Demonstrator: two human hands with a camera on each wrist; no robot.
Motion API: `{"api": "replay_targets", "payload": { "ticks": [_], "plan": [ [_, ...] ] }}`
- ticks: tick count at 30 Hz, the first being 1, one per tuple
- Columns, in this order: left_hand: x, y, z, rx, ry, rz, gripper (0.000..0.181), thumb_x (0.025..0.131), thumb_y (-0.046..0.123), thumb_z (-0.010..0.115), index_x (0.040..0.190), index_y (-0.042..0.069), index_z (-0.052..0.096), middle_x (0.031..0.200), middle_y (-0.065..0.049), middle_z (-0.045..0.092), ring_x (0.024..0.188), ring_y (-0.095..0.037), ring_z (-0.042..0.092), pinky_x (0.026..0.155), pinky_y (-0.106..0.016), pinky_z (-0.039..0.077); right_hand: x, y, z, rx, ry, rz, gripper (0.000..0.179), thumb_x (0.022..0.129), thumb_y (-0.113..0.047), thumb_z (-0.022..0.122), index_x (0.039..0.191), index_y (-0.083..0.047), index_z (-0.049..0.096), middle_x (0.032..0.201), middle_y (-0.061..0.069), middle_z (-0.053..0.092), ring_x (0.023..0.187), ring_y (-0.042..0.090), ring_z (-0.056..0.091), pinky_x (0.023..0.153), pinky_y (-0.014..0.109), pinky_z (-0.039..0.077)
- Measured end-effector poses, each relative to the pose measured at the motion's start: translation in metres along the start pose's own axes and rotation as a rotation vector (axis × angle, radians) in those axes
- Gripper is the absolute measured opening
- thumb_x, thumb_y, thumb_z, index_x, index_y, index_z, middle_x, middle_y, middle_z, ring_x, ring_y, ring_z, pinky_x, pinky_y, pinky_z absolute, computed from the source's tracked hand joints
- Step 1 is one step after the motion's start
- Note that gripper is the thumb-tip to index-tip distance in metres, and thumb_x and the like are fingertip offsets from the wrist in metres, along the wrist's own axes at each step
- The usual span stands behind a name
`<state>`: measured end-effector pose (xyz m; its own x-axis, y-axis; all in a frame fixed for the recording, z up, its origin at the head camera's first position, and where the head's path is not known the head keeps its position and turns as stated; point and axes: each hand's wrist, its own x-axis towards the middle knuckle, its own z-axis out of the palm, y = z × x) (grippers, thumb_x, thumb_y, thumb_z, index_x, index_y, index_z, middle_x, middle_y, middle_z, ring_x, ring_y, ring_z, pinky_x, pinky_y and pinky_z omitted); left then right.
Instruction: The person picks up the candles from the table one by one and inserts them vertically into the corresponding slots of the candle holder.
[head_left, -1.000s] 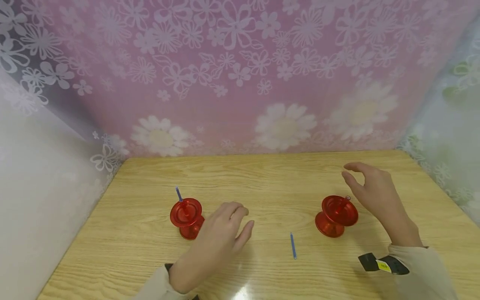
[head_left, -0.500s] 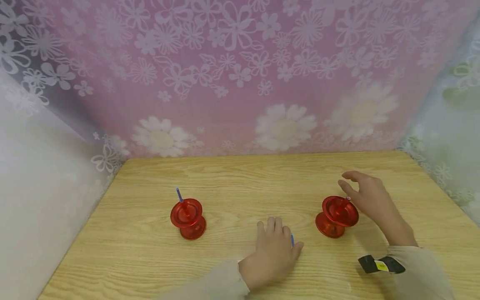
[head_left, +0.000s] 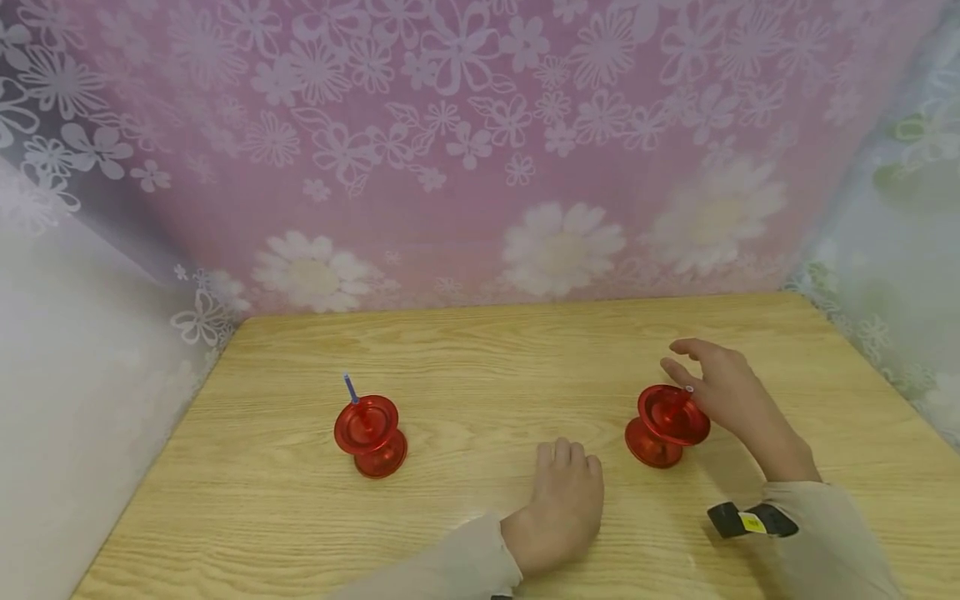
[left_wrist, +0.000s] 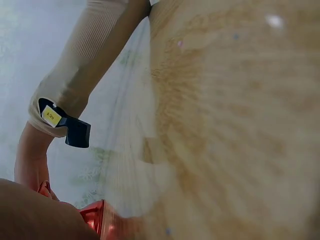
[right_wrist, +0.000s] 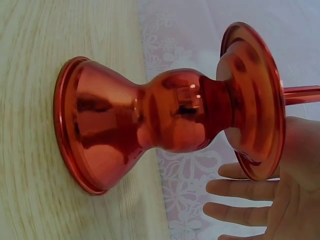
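Two red metal candle holders stand on the wooden table point(head_left: 465, 367). The left candle holder point(head_left: 367, 427) has a thin blue stick, candle-like, rising from its centre. A bare tube rises from the right candle holder point(head_left: 654, 446). My left hand point(head_left: 566, 512) lies low over the table between them, fingers bent downward; its thumb is hidden, and so is whatever lies beneath it. Behind the right holder's dish is my right hand point(head_left: 723, 396), thumb and index finger apart. In the right wrist view its straight, spread fingers point(right_wrist: 242, 190) show beside the dish.
A pink flowered cloth point(head_left: 450, 208) hangs behind the table's back edge. Pale sheets close off the left side point(head_left: 82, 358) and the right side point(head_left: 892, 275). A black wrist strap point(head_left: 750, 522) is on the right sleeve.
My left hand has moved from beside the left holder to the right, over the blue stick on the table, which is now covered. The right hand has come lower and closer to the right holder.
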<state>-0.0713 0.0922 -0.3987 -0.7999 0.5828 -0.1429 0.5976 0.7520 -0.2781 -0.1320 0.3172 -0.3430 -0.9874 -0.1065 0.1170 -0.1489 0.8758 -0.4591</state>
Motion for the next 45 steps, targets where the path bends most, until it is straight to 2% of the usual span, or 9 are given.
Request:
{"api": "replay_targets", "payload": {
  "ticks": [4,8,12,17,22,27,30,34,45],
  "plan": [
    [-0.001,-0.004,0.002,0.066,0.183,0.063,0.014,0.092,0.033,0.062,0.088,0.020,0.064,0.078,0.006,0.048,0.078,-0.012,0.040,0.074,-0.029,0.029,0.000,0.000,0.002,0.007,-0.013,-0.002,0.052,0.101,-0.032,0.051,0.130,0.011,0.050,0.129,0.035,0.051,0.118,0.054,0.045,0.094,0.065,0.038],
    [-0.001,-0.010,0.001,0.133,0.382,0.108,0.015,0.095,0.028,0.059,0.087,0.020,0.069,0.075,0.006,0.051,0.079,-0.013,0.047,0.084,-0.033,0.034,0.001,0.000,0.004,0.006,-0.011,-0.014,0.053,0.102,-0.033,0.049,0.130,0.012,0.049,0.129,0.035,0.051,0.118,0.054,0.045,0.095,0.065,0.037],
    [0.000,-0.018,-0.002,0.131,0.482,0.142,0.016,0.096,0.027,0.059,0.088,0.018,0.070,0.079,0.006,0.055,0.084,-0.015,0.052,0.091,-0.038,0.036,0.002,-0.001,0.005,0.003,-0.013,-0.015,0.055,0.103,-0.034,0.046,0.131,0.013,0.048,0.130,0.037,0.049,0.120,0.055,0.044,0.096,0.065,0.036],
    [0.000,-0.025,-0.008,0.055,0.500,0.181,0.013,0.089,0.027,0.066,0.080,0.017,0.067,0.076,0.006,0.056,0.084,-0.015,0.053,0.092,-0.039,0.036,0.001,-0.001,0.007,0.003,-0.017,-0.017,0.058,0.104,-0.036,0.041,0.132,0.015,0.045,0.131,0.038,0.047,0.121,0.056,0.041,0.098,0.066,0.034],
    [-0.001,-0.029,-0.012,0.026,0.452,0.212,0.016,0.090,0.027,0.064,0.079,0.017,0.067,0.077,0.007,0.057,0.085,-0.015,0.055,0.093,-0.041,0.037,0.000,0.003,0.010,-0.032,0.007,-0.070,0.054,0.106,-0.030,0.038,0.130,0.017,0.045,0.131,0.042,0.043,0.125,0.058,0.034,0.105,0.065,0.024],
    [-0.001,-0.033,-0.015,-0.012,0.469,0.205,0.020,0.091,0.030,0.062,0.077,0.017,0.066,0.079,0.006,0.059,0.085,-0.014,0.054,0.094,-0.043,0.035,-0.001,0.005,0.012,-0.115,0.008,-0.121,0.052,0.106,-0.025,0.035,0.132,0.019,0.042,0.135,0.043,0.038,0.130,0.058,0.027,0.108,0.065,0.016],
    [0.000,-0.036,-0.019,-0.025,0.525,0.191,0.021,0.092,0.033,0.060,0.077,0.018,0.066,0.081,0.007,0.060,0.086,-0.014,0.053,0.094,-0.042,0.034,-0.003,0.007,0.012,-0.139,-0.003,-0.134,0.055,0.107,-0.026,0.033,0.137,0.020,0.036,0.141,0.042,0.031,0.134,0.056,0.021,0.110,0.065,0.011],
    [0.002,-0.041,-0.027,-0.074,0.648,0.170,0.018,0.092,0.032,0.061,0.083,0.020,0.070,0.085,0.009,0.064,0.088,-0.012,0.054,0.096,-0.036,0.036,-0.003,0.009,0.012,-0.160,-0.026,-0.142,0.061,0.107,-0.031,0.028,0.144,0.017,0.024,0.148,0.040,0.019,0.139,0.053,0.013,0.111,0.064,0.004],
    [0.022,-0.048,-0.055,-0.453,0.932,0.218,0.013,0.093,0.022,0.065,0.088,0.015,0.076,0.091,0.006,0.069,0.091,-0.010,0.059,0.106,-0.025,0.035,0.000,0.008,0.009,-0.210,-0.076,-0.129,0.065,0.107,-0.036,0.023,0.148,0.015,0.012,0.152,0.037,0.008,0.140,0.052,0.007,0.110,0.065,0.000]
  ]
}}
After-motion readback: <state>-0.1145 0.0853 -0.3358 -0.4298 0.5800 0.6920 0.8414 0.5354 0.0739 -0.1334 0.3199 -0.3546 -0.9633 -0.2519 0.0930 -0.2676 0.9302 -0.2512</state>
